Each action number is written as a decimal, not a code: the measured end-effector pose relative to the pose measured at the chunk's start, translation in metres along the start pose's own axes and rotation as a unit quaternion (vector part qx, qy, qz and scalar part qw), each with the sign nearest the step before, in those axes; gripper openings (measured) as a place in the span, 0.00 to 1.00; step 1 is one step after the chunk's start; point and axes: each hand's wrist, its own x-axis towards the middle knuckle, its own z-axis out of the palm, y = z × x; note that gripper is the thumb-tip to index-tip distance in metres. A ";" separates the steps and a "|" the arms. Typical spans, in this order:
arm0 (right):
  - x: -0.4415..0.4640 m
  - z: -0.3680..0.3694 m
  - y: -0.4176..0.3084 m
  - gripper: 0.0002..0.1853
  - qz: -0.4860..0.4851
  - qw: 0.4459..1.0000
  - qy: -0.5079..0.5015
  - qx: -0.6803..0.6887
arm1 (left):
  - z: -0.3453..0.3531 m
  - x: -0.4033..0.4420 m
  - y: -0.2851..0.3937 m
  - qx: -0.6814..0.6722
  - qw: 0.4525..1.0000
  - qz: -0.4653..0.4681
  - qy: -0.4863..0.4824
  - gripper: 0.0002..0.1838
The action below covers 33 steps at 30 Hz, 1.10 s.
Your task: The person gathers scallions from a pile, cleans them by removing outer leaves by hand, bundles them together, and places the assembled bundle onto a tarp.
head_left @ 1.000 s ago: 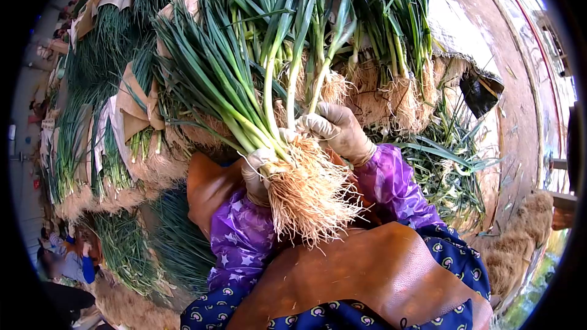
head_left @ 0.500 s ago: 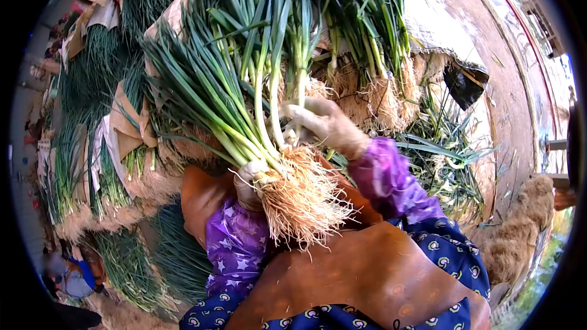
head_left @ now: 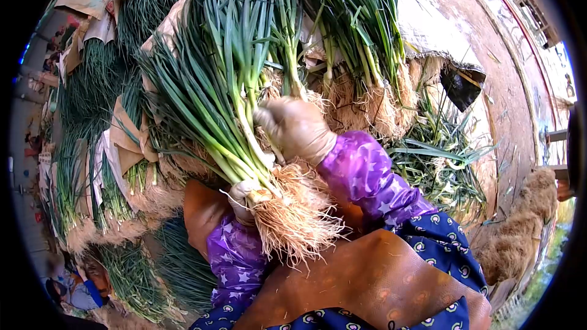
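Observation:
A thick bunch of green onions (head_left: 214, 128) leans up and away from me, its pale, shaggy roots (head_left: 299, 214) hanging above my lap. Low on the white stalks, just above the roots, my left hand (head_left: 241, 198) is wrapped round the bunch. My right hand (head_left: 296, 128), in what looks like a thin pale glove, is closed beside the stalks on the bunch's right side. Its fingertips are blurred against a pale stem, and what they pinch is hidden. A thin whitish strip shows just below those fingers.
More green onions (head_left: 373, 55) lie behind, roots toward me, beside a white woven sack (head_left: 437, 30). Loose leaves (head_left: 446, 165) are heaped at right, near a pile of fibrous roots (head_left: 520, 226). Stacked bundles (head_left: 92, 104) fill the left. A brown apron (head_left: 367, 275) covers my lap.
My right hand has shifted left and closed against the stalks of the held bunch. My left hand keeps its grip, and the roots have moved slightly left and down.

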 end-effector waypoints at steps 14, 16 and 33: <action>-0.042 -0.054 0.011 0.11 0.242 0.792 -0.155 0.539 | -0.017 0.006 0.002 -0.058 0.995 -0.071 -0.034 0.39; -0.053 -0.026 0.029 0.14 0.245 0.817 -0.152 0.499 | -0.006 0.006 -0.004 -0.031 0.998 -0.055 0.021 0.35; -0.045 -0.057 0.021 0.16 0.224 0.924 -0.016 0.310 | -0.042 -0.017 0.004 -0.012 0.994 -0.002 0.108 0.21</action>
